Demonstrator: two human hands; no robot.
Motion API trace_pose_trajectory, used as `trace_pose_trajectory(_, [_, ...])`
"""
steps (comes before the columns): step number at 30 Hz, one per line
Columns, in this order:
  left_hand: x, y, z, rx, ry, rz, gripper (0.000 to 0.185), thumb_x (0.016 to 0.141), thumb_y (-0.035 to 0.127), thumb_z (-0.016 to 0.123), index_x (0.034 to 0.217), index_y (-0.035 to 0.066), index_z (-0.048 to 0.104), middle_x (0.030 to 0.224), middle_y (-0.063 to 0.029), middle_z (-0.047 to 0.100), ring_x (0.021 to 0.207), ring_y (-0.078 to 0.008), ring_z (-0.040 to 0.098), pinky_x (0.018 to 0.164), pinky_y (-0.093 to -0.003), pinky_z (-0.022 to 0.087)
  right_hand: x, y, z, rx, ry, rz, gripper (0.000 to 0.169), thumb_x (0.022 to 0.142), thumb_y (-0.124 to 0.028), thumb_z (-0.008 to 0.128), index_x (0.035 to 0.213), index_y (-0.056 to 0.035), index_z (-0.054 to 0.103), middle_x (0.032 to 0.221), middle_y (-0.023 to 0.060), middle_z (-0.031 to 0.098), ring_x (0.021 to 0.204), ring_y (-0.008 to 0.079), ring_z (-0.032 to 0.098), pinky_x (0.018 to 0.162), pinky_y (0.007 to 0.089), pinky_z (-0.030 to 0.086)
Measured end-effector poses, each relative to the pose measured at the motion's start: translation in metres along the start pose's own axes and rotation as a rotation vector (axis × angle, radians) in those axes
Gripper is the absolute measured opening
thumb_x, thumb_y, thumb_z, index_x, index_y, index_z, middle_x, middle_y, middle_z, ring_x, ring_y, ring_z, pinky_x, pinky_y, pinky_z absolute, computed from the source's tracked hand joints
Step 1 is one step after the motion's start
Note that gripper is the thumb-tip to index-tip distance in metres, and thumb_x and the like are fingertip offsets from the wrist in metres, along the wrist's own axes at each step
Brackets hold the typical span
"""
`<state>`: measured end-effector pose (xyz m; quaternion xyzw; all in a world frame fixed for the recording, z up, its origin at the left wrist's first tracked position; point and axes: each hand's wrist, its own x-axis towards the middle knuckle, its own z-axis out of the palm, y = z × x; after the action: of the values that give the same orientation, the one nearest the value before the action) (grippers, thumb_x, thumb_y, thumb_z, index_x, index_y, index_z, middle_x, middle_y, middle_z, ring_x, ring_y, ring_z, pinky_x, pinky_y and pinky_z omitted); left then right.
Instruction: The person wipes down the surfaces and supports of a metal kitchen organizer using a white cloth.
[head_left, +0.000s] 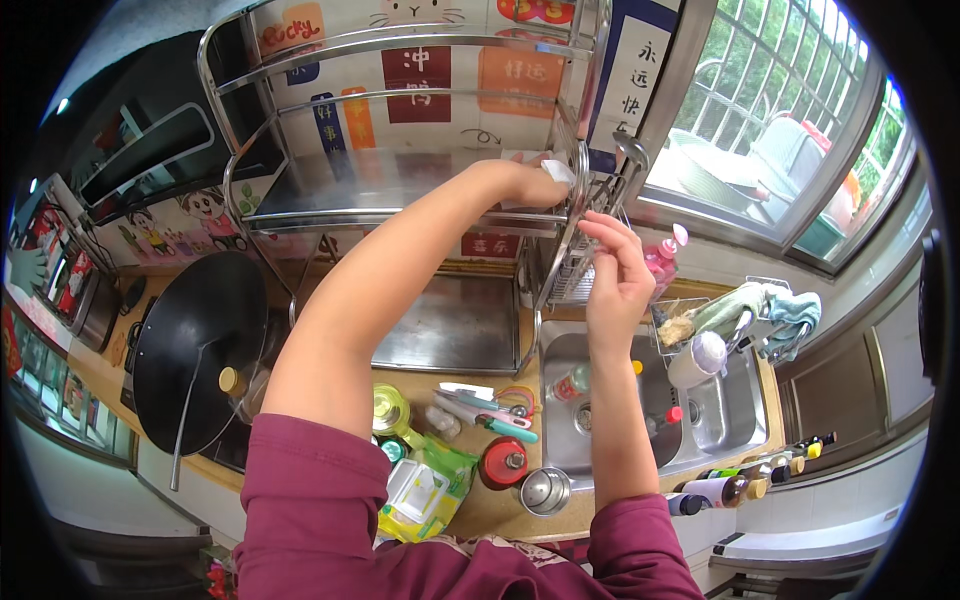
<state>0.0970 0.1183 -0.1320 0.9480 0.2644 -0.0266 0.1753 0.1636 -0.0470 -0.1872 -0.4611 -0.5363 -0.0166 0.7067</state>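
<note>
My left hand (541, 184) reaches far across to the right end of a stainless steel shelf (337, 180) and grips a white wipe (557, 172). Part of that wipe is hidden under the hand, close to the rack's chrome side post (582, 169). Lower and to the right, my right hand (621, 277) is raised with nothing in it, its fingers slightly bent and apart. Its fingertips are near a wire utensil holder (574, 277) on the rack's side, where a ladle (631, 150) hangs; whether they touch it is unclear.
A double sink (559, 457) holds bottles. On the counter stand a green wet-wipe pack (442, 480), a red-lidded container (503, 463), a steel cup (545, 491) and several knives and peelers (487, 412). A wok (202, 322) occupies the left; bottles (720, 491) line the right edge.
</note>
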Motion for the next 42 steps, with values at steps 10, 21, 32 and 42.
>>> trace_pose_trajectory(10, [-0.007, -0.007, 0.006, -0.299, -0.069, -0.031, 0.053, 0.085, 0.041, 0.027, 0.119, 0.003, 0.043, 0.126, -0.0163, 0.043, 0.114, -0.0241, 0.038, 0.096, -0.0355, 0.027, 0.000, -0.009, 0.007, 0.049, -0.015, -0.010, 0.028, 0.074, 0.008, 0.040, 0.086, -0.0017, 0.064, 0.099, 0.0080, 0.060, 0.095, 0.0175, 0.052, 0.083, 0.0265, 0.039])
trace_pose_trajectory(21, [-0.051, 0.005, -0.006, -0.335, 0.017, 0.101, 0.049, 0.086, 0.039, 0.031, 0.108, 0.000, 0.050, 0.103, -0.0108, 0.055, 0.089, -0.0202, 0.048, 0.081, -0.0318, 0.036, 0.000, -0.013, 0.008, 0.014, -0.029, 0.011, 0.027, 0.074, 0.007, 0.041, 0.086, -0.0018, 0.064, 0.099, 0.0080, 0.060, 0.095, 0.0173, 0.052, 0.081, 0.0260, 0.039])
trace_pose_trajectory(32, [-0.021, -0.014, -0.005, -0.108, 0.071, 0.022, 0.054, 0.085, 0.040, 0.026, 0.112, 0.000, 0.050, 0.117, -0.0211, 0.050, 0.102, -0.0316, 0.050, 0.088, -0.0361, 0.037, 0.000, -0.003, 0.007, 0.019, -0.018, 0.025, 0.028, 0.074, 0.008, 0.040, 0.086, -0.0018, 0.064, 0.098, 0.0083, 0.060, 0.093, 0.0165, 0.053, 0.079, 0.0255, 0.040])
trace_pose_trajectory(42, [-0.027, 0.013, -0.011, -0.031, 0.041, -0.033, 0.057, 0.084, 0.041, 0.026, 0.115, -0.001, 0.049, 0.119, -0.0239, 0.047, 0.106, -0.0355, 0.048, 0.091, -0.0386, 0.036, 0.000, -0.006, 0.003, 0.003, -0.007, 0.031, 0.028, 0.074, 0.008, 0.040, 0.085, -0.0023, 0.065, 0.098, 0.0081, 0.061, 0.094, 0.0165, 0.053, 0.080, 0.0255, 0.039])
